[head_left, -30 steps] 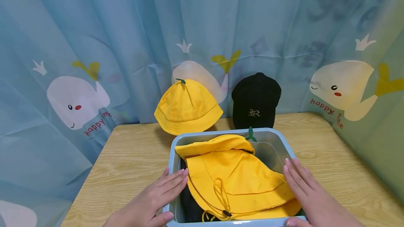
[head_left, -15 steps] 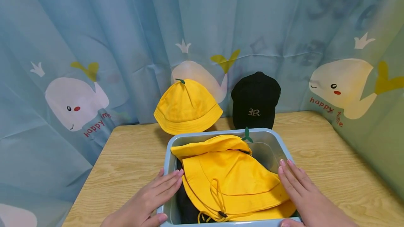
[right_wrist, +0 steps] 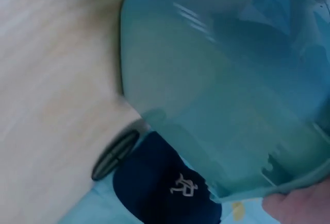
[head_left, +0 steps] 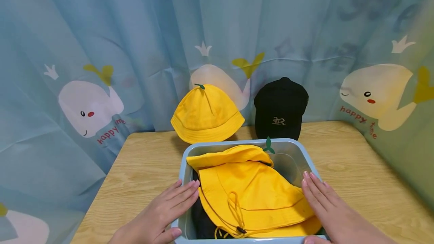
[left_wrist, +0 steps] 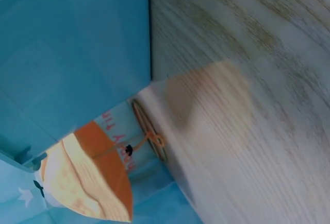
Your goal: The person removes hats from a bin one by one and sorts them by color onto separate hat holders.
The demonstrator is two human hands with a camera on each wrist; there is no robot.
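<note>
Left hand [head_left: 159,215]: flat against the blue bin's [head_left: 237,143] 9 o'clock wall, thumb hooked over the rim, steadying it.
Right hand [head_left: 333,214]: likewise flat at 3 o'clock.
Yellow hat [head_left: 254,195]: fills the bin.

Three yellow bucket hats [head_left: 252,193] — one standing, two binned, one black cap [head_left: 280,108], one bin [head_left: 237,144], two hands [head_left: 159,215]

bin [head_left: 306,157]: pale blue | hats [head_left: 257,195]: yellow | cap [head_left: 280,108]: black | curtain [head_left: 101,29]: blue, white whales

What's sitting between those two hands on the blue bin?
In the head view, a yellow bucket hat lies in the blue bin, between the left hand and the right hand. Something dark shows beneath it.
</note>
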